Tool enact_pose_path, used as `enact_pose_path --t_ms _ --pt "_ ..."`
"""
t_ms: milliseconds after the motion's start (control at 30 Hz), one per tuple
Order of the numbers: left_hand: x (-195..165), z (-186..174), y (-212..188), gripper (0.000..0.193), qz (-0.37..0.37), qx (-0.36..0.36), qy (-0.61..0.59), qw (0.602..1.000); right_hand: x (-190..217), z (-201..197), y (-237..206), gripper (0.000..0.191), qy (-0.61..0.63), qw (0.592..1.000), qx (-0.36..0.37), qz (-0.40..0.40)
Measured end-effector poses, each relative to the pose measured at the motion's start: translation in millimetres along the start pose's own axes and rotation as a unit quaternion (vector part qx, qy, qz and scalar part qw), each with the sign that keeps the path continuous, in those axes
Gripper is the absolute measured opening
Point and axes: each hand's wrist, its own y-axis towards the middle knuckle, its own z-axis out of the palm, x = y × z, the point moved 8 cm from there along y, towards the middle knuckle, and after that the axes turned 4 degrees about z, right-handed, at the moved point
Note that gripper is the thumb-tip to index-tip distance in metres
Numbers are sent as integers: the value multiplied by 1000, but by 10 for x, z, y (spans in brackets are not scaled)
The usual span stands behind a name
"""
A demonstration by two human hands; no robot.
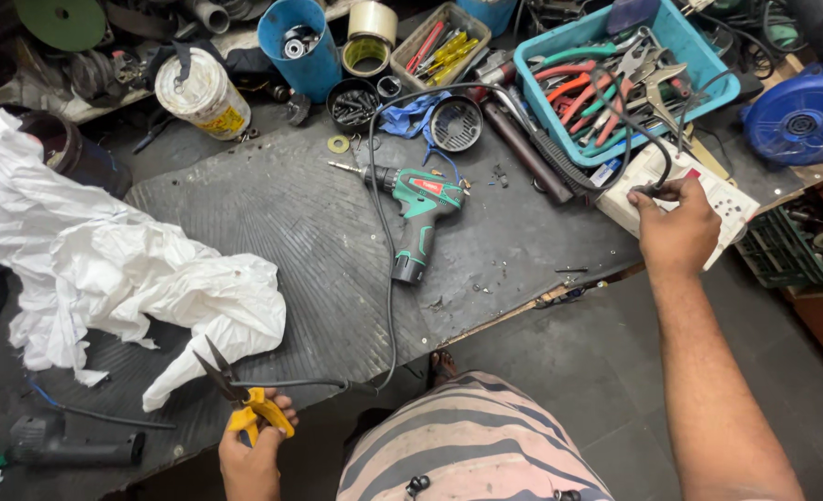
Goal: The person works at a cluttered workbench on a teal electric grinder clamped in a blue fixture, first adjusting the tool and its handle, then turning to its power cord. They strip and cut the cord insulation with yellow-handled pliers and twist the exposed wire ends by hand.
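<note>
a pair of yellow-handled pliers [244, 399] is held in the left hand [254, 455], fingers wrapped tight round the handles, dark jaws a little apart and pointing up-left. the black cable [381, 232] passes just beside the pliers, w/ its near end lying on the rubber mat [272, 213] next to the jaws; it is not seen gripped by them. from there the cable runs up across the mat, past the green cordless drill [418, 209], then arcs over to the white power strip [671, 186] at the right. the right hand [679, 227] is pressed on that strip, fingertips pinched at the cable's plug end; if the plug is in or out cannot be told. judged step: the plug side is being handled while the pliers are kept ready. the next move probably needs the cable end brought betw. the jaws. crumpled white plastic sheet [105, 269] lies left of the pliers.
</note>
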Motion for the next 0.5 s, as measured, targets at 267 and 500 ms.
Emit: enact_pose_path --t_ms 267,500 --pt "3 72 -102 43 9 26 5 1000 -64 -78 -54 55 -25 999 26 -8" --pt "102 22 -50 43 0 28 5 1000 221 128 -861 23 -62 976 165 -127"
